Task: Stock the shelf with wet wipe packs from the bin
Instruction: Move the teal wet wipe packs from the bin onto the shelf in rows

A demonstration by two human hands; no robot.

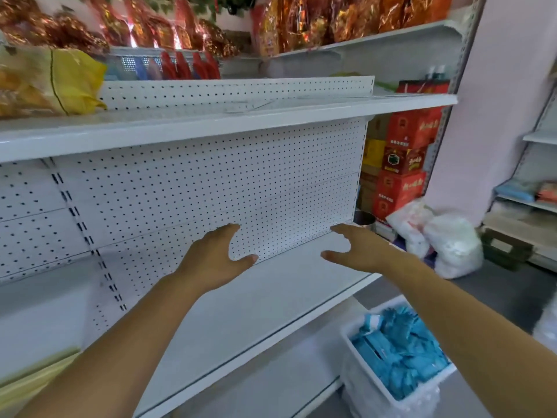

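Presently: both hands are over the bare shelf (241, 312) and hold nothing. Left hand (211, 257) is near frame centre, right hand (358, 248) at its 3 o'clock. Each has its fingers spread and its thumb held wide, with an open gap between the two palms. No pack is on the shelf.

Wet wipe packs (401, 354): a loose heap in the bin (370, 393), at 5 o'clock of the frame, below and beyond the shelf's front edge.

Materials:
- Shelf deck is smooth white painted metal, flat, with a thin front lip.
- Back panel (241, 182) is white perforated sheet.
- Packs are blue, flat and soft-looking, probably slick film. Their print is too blurred to read.
- Bin is white and rectangular, seemingly lined with clear plastic.

Risks (judgement):
- Packs lie at mixed angles, so a two-handed scoop may shed some.
- Film on smooth paint may slide, so upright packs could topple forward over the low lip.
- An arm rising from the bin could strike the shelf's edge.
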